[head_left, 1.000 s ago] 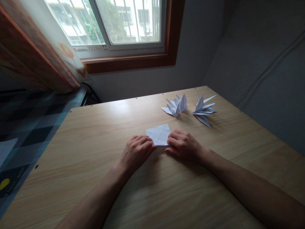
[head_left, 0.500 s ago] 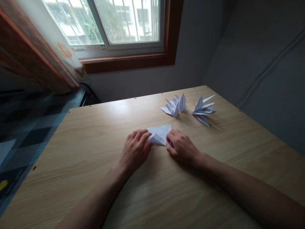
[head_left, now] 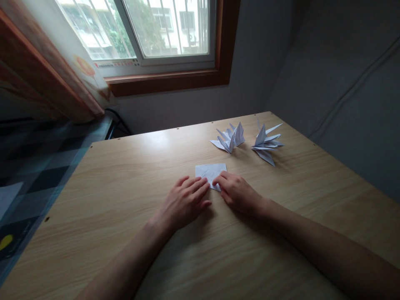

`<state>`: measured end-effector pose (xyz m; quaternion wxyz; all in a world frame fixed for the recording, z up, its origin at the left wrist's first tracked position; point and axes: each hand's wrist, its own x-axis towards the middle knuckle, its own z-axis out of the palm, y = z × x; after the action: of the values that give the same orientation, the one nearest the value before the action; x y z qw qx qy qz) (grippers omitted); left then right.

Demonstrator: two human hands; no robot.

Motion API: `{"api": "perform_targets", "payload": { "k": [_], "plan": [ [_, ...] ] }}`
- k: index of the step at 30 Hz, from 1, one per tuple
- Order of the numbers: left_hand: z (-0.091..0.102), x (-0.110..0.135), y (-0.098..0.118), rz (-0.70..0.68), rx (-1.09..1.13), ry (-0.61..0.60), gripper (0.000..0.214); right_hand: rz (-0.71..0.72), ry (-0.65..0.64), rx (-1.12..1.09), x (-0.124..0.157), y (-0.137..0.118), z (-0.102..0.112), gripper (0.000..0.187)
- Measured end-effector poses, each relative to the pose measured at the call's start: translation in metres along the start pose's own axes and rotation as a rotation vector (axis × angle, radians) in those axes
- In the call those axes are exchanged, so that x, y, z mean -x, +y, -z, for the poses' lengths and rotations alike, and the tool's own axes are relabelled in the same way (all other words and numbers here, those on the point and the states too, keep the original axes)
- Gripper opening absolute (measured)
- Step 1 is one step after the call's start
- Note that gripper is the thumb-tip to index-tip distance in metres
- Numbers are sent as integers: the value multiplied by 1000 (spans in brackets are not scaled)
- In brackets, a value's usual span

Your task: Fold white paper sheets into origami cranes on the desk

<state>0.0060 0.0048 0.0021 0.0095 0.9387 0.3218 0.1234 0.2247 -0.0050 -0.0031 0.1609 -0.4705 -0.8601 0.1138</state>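
A small folded sheet of white paper [head_left: 210, 169] lies flat on the wooden tabletop [head_left: 134, 171]. Over its near left part rests my left hand [head_left: 191, 198], fingers stretched out and pressing the paper, with the thumb apart on the wood. My right hand [head_left: 236, 189] is at the paper's right edge, its fingers curled and touching the surface. The tips of those fingers bear on the near right corner, and the paper's near edge is partly covered by both hands.
Several folded white paper cranes stand beyond the sheet in two groups, a left cluster [head_left: 231, 139] and a right cluster [head_left: 267, 143]. A checked cloth [head_left: 53, 177] covers a surface at the left. Behind the table are a window [head_left: 175, 29] and a curtain [head_left: 53, 62].
The paper's raised near flap now lies flat. My left hand has moved right and toward me, from the paper's left edge onto its near part. My right hand has barely shifted.
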Motion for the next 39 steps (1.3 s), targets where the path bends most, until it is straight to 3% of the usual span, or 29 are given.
{"api": "perform_targets", "payload": {
  "k": [7, 9, 12, 13, 15, 18, 24, 31, 39],
  "plan": [
    [4, 1, 0, 93, 52, -25, 32, 98, 6, -393, 9, -23, -4, 32],
    [5, 2, -2, 86, 70, -55, 33, 1, 157, -492, 7, -22, -6, 34],
    [6, 2, -3, 82, 90, -59, 32, -259, 474, -497, -1, -6, -5, 29],
    [6, 2, -3, 83, 96, -55, 31, -313, 503, -489, -3, 1, -4, 30],
    [6, 2, -4, 84, 104, -57, 32, -351, 464, -499, -7, 12, -2, 32],
    [5, 2, -4, 86, 99, -66, 36, -289, 362, -569, -10, 21, 0, 35],
    [5, 1, -3, 107, 77, -80, 23, -315, 174, -800, -11, 27, 4, 33],
    [9, 0, -4, 103, 121, -110, 28, 116, -42, -721, -10, 39, 17, 33],
    [8, 1, -4, 62, 157, -126, 34, -48, 36, -600, -10, 33, 15, 14]
  ]
}}
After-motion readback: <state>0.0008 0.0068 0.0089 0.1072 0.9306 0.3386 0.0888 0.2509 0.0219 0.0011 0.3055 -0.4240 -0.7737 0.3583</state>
